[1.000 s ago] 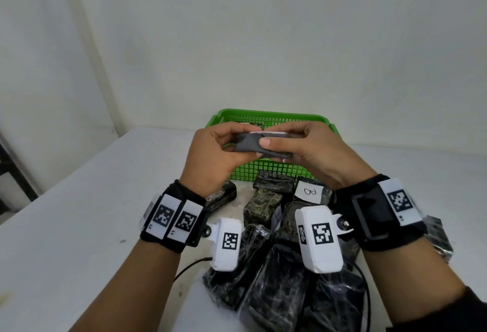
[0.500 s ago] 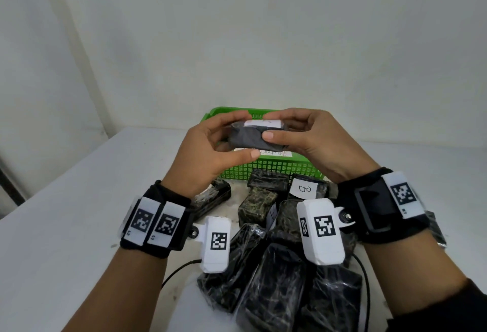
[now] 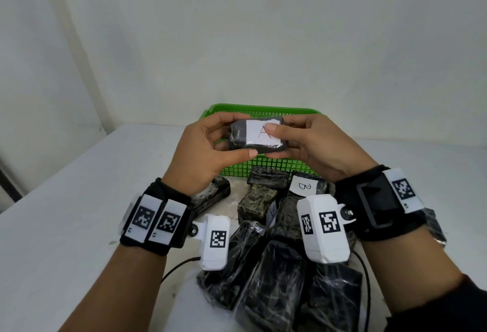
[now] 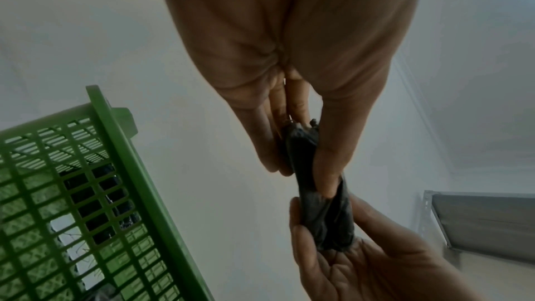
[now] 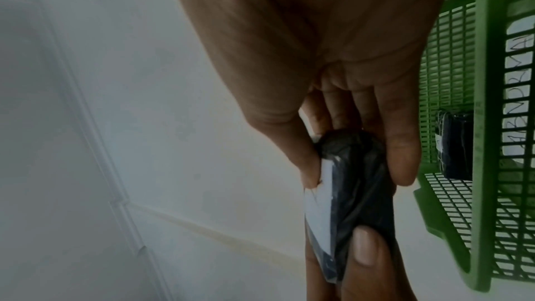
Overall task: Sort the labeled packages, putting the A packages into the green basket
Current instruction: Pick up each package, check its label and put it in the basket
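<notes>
Both hands hold one small black-wrapped package (image 3: 257, 136) in the air in front of the green basket (image 3: 263, 168). Its white label faces me and reads A. My left hand (image 3: 210, 147) pinches its left end between thumb and fingers; my right hand (image 3: 311, 144) grips its right end, thumb on the label. The left wrist view shows the package (image 4: 321, 203) edge-on between both hands, the basket (image 4: 121, 191) at lower left. In the right wrist view the package (image 5: 359, 191) sits beside the basket (image 5: 489, 168), which holds a dark package (image 5: 454, 145).
A heap of black-wrapped packages (image 3: 276, 273) lies on the white table (image 3: 66, 213) below my wrists, one with a B label (image 3: 304, 186). Another package (image 3: 210, 194) lies left of the heap. A black cable (image 3: 179, 265) trails near the left wrist. A white wall stands behind the basket.
The hands have turned the package so its white label, edge-on before, now faces me and shows the letter A. Both hands stay on it at about the same spot.
</notes>
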A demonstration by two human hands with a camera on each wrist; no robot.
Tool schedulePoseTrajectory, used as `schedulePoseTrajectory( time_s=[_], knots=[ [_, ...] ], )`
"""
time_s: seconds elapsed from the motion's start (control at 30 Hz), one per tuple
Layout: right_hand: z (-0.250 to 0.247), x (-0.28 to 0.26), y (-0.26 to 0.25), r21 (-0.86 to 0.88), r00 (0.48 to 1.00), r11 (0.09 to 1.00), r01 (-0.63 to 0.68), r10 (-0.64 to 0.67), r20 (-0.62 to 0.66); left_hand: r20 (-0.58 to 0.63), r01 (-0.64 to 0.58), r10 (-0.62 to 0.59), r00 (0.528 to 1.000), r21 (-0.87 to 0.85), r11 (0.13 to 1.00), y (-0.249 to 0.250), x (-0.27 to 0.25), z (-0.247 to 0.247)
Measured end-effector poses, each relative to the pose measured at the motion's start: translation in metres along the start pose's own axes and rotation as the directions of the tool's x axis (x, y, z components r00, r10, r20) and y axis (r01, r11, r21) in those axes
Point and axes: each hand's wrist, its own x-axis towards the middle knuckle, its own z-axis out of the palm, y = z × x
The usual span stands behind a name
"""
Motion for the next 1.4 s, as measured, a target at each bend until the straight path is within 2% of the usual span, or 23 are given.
schedulePoseTrajectory(
  time_s=[0.33, 0.5, 0.63, 0.87, 0.97, 1.1, 1.23, 1.3, 1.4],
  knots=[
    [0.008, 0.003, 0.008, -0.033, 0.998, 0.998, 0.057, -0.058, -0.022, -0.005, 0.013, -0.013, 1.0, 0.029, 0.999, 0.001, -0.002, 0.002],
    [0.001, 0.004, 0.006, -0.028, 0.999, 0.999, 0.022, -0.021, 0.05, -0.055, -0.014, 0.015, 0.998, 0.02, 1.0, 0.003, -0.001, -0.004],
    [-0.004, 0.004, 0.004, -0.036, 0.998, 0.998, 0.05, -0.048, 0.047, -0.063, -0.018, 0.019, 0.998, 0.008, 1.0, 0.003, 0.0, -0.005],
    [0.003, 0.004, 0.008, -0.027, 0.997, 0.996, 0.079, -0.079, 0.022, 0.01, -0.002, 0.001, 1.0, 0.055, 0.999, 0.003, -0.003, 0.003],
    [0.004, 0.006, 0.011, -0.043, 0.997, 0.996, 0.072, -0.072, -0.001, 0.003, -0.004, 0.003, 1.0, 0.057, 0.998, 0.003, -0.003, 0.002],
    [0.004, 0.004, 0.009, -0.109, 0.997, 0.992, 0.068, -0.065, 0.039, -0.029, -0.027, 0.028, 0.999, 0.026, 0.999, 0.003, -0.002, -0.004],
    [0.0, 0.005, 0.011, -0.143, 0.988, 0.978, 0.151, -0.147, 0.038, 0.014, 0.001, -0.001, 1.0, 0.023, 1.0, 0.005, -0.002, -0.005],
    [-0.003, 0.007, 0.012, -0.151, 0.982, 0.971, 0.187, -0.184, 0.034, -0.005, -0.01, 0.01, 1.0, 0.035, 0.999, 0.005, -0.002, -0.004],
    [-0.005, 0.006, 0.009, -0.139, 0.985, 0.976, 0.165, -0.157, 0.068, -0.054, -0.037, 0.04, 0.998, 0.052, 0.998, 0.003, -0.002, -0.004]
  ],
)
